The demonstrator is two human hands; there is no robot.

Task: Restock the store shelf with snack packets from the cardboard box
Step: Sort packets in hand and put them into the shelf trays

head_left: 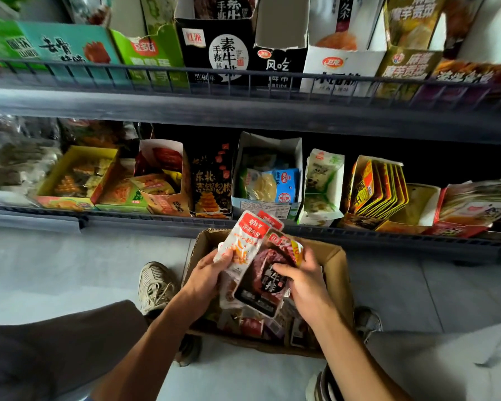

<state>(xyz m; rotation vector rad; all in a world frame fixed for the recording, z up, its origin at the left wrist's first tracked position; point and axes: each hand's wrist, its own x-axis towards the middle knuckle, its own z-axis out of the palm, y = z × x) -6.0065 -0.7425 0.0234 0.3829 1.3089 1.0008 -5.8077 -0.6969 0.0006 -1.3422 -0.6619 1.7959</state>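
Person crouching over a cardboard box (337,273) sitting on the pale floor, just in front of the bottom shelf (156,224). Left hand (207,274) is gripping a white snack packet with a red top (242,244), thumb pressing across its lower front, fingers curling behind; a second packet of the same kind is peeking out behind it. Right hand (304,277) is holding a dark packet with a meat picture (268,277), thumb lying on its face, fingers wrapping the right edge. Both packets are being held above the middle of the box, overlapping, the white one tucked partly behind the dark one. More loose packets (252,322) are lying in the box toward its near edge. Along the bottom shelf, opened display cartons are standing in a row: a yellow tray (78,175) toward the left end, a black carton (211,183) and a white carton with blue packets (269,180) near the middle. A worn sneaker (155,285) is planted just left of the box.
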